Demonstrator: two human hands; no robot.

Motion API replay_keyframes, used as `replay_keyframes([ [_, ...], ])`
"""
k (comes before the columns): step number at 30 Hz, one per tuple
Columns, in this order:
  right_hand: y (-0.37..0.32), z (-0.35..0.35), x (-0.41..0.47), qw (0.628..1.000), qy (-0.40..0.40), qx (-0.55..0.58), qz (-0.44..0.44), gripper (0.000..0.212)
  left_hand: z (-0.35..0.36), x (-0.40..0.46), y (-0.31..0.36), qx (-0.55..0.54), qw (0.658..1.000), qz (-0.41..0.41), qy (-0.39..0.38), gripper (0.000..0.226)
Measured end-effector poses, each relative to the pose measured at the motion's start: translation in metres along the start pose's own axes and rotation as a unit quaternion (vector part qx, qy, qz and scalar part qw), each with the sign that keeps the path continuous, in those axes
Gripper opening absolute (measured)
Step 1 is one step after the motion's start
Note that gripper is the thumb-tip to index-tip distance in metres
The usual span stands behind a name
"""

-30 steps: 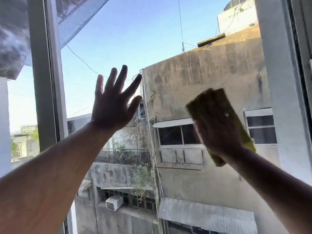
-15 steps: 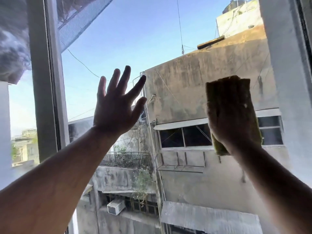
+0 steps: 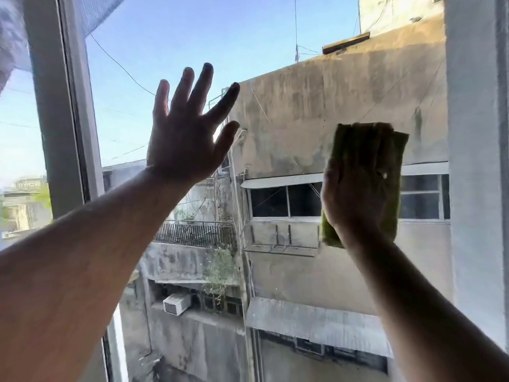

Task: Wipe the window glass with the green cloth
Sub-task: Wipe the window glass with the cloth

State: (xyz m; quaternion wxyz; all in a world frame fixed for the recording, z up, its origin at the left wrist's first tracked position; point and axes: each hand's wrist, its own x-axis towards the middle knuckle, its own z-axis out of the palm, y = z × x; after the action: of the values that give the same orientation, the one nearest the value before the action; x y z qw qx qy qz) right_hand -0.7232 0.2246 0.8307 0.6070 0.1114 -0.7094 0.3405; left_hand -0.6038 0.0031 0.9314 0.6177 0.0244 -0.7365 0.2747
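The window glass (image 3: 275,64) fills most of the view, with sky and concrete buildings behind it. My right hand (image 3: 347,199) presses the folded green cloth (image 3: 385,166) flat against the pane at the right, fingers hidden behind the cloth's backing. The cloth stands nearly upright, reaching above and to the right of the hand. My left hand (image 3: 184,133) lies flat on the glass at centre left, fingers spread, holding nothing.
A grey vertical window frame (image 3: 60,106) runs down the left side. A pale wall or frame edge (image 3: 476,161) borders the pane on the right. Netting (image 3: 16,37) shows at the upper left outside.
The cloth and my right hand slid to the right and turned from tilted to nearly upright, then held near the same spot. My left hand stayed on the glass.
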Motion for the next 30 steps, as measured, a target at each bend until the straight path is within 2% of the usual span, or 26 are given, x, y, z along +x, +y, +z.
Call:
replay_keyframes([
  [1, -0.018, 0.006, -0.019, 0.998, -0.011, 0.014, -0.067, 0.056, 0.001, 0.0, 0.0, 0.001, 1.0, 0.0, 0.004, 0.058],
  [2, -0.034, 0.011, -0.041, 0.981, -0.03, 0.033, -0.186, 0.054, 0.002, 0.0, -0.001, 0.002, 1.0, 0.0, 0.008, 0.058],
  [4, -0.05, 0.011, -0.071, 0.894, -0.093, 0.024, -0.438, 0.057, 0.003, -0.001, -0.002, 0.004, 1.0, -0.002, 0.012, 0.057],
  [5, -0.046, 0.008, -0.067, 0.848, -0.113, -0.002, -0.519, 0.055, 0.003, -0.001, -0.003, 0.003, 1.0, -0.003, 0.01, 0.057],
  [6, -0.037, 0.006, -0.053, 0.828, -0.112, -0.019, -0.549, 0.052, 0.003, -0.001, -0.003, 0.003, 1.0, -0.004, 0.009, 0.057],
  [7, -0.026, 0.004, -0.036, 0.84, -0.102, -0.025, -0.533, 0.05, 0.003, 0.0, -0.002, 0.002, 1.0, -0.004, 0.009, 0.057],
  [8, -0.018, 0.002, -0.019, 0.877, -0.096, -0.027, -0.47, 0.05, 0.003, 0.0, -0.002, 0.002, 1.0, -0.004, 0.007, 0.057],
  [10, -0.012, 0.0, 0.001, 0.96, -0.065, -0.009, -0.271, 0.049, 0.001, 0.001, -0.001, -0.004, 1.0, -0.007, -0.001, 0.058],
  [11, -0.019, 0.002, -0.007, 0.978, -0.04, 0.028, -0.204, 0.047, 0.0, 0.0, -0.001, -0.008, 1.0, -0.009, -0.004, 0.058],
  [12, -0.028, 0.004, -0.026, 0.978, -0.019, 0.065, -0.196, 0.044, -0.001, 0.0, -0.001, -0.009, 1.0, -0.009, -0.007, 0.058],
  [13, -0.035, 0.008, -0.051, 0.961, -0.023, 0.084, -0.262, 0.043, -0.002, 0.0, 0.0, -0.01, 1.0, -0.007, -0.008, 0.058],
  [14, -0.041, 0.01, -0.076, 0.919, -0.053, 0.086, -0.38, 0.044, -0.002, 0.0, 0.0, -0.011, 1.0, -0.005, -0.009, 0.057],
  [15, -0.041, 0.006, -0.096, 0.855, -0.091, 0.076, -0.505, 0.044, -0.003, 0.0, 0.0, -0.014, 1.0, -0.004, -0.01, 0.057],
  [16, -0.034, 0.005, -0.1, 0.803, -0.105, 0.065, -0.583, 0.04, -0.003, 0.0, -0.001, -0.017, 1.0, -0.004, -0.012, 0.057],
  [17, -0.025, 0.006, -0.093, 0.789, -0.099, 0.067, -0.602, 0.035, -0.003, 0.0, -0.002, -0.019, 1.0, -0.005, -0.013, 0.057],
  [18, -0.02, 0.009, -0.084, 0.816, -0.081, 0.081, -0.567, 0.033, -0.003, 0.0, -0.002, -0.018, 1.0, -0.007, -0.01, 0.057],
  [20, -0.021, 0.01, -0.073, 0.915, -0.04, 0.122, -0.383, 0.04, -0.002, 0.0, -0.001, -0.018, 1.0, -0.01, -0.005, 0.057],
  [21, -0.026, 0.01, -0.079, 0.939, -0.031, 0.129, -0.317, 0.044, -0.002, 0.0, 0.0, -0.019, 1.0, -0.012, -0.005, 0.057],
  [22, -0.032, 0.011, -0.093, 0.939, -0.032, 0.129, -0.316, 0.046, -0.002, 0.0, 0.0, -0.018, 1.0, -0.014, -0.005, 0.057],
  [23, -0.036, 0.012, -0.111, 0.914, -0.045, 0.125, -0.383, 0.044, -0.001, 0.001, -0.001, -0.016, 1.0, -0.012, -0.005, 0.057],
  [25, -0.033, 0.009, -0.129, 0.818, -0.092, 0.101, -0.559, 0.035, -0.002, 0.001, -0.002, -0.018, 1.0, -0.01, -0.006, 0.058],
  [26, -0.028, 0.008, -0.12, 0.795, -0.091, 0.08, -0.595, 0.034, -0.001, 0.001, -0.002, -0.019, 1.0, -0.01, -0.005, 0.058],
  [27, -0.026, 0.009, -0.108, 0.811, -0.081, 0.064, -0.576, 0.035, 0.0, 0.0, -0.002, -0.018, 1.0, -0.01, -0.003, 0.058],
  [28, -0.025, 0.015, -0.097, 0.862, -0.059, 0.065, -0.499, 0.039, 0.0, 0.001, -0.002, -0.013, 1.0, -0.009, 0.0, 0.058],
  [29, -0.028, 0.014, -0.09, 0.92, -0.05, 0.084, -0.378, 0.046, 0.001, 0.001, -0.002, -0.01, 1.0, -0.008, 0.0, 0.058],
  [30, -0.033, 0.012, -0.093, 0.952, -0.048, 0.108, -0.282, 0.053, 0.0, 0.002, -0.002, -0.01, 1.0, -0.009, -0.001, 0.058],
])
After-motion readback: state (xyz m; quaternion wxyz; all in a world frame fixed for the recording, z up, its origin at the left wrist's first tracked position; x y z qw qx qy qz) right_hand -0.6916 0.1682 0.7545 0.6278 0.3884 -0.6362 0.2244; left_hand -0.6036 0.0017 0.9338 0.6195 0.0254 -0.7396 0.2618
